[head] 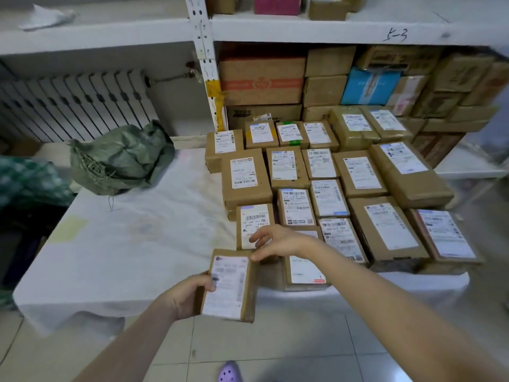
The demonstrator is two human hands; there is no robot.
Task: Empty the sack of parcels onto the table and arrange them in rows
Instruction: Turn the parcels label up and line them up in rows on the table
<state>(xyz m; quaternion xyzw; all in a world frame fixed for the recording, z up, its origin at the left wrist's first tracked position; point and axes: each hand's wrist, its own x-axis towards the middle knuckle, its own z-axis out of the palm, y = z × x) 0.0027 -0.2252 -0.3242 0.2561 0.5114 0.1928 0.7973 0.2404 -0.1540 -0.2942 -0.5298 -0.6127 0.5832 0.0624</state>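
"5-3" handwritten on shelf edge [396, 34]; "113" on parcel label [254, 226].

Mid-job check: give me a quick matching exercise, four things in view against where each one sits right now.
Things:
1. crumpled green woven sack
2. brown cardboard parcel with a white label
3. blue cardboard box
4. purple perforated clog

Places:
A. on the tiled floor, bottom edge of view
B. stacked on the shelf behind the table
C. held in the left hand at the table's near edge
D. on the table's far left corner

Pairs: 1-D, 2-C, 3-B, 4-A
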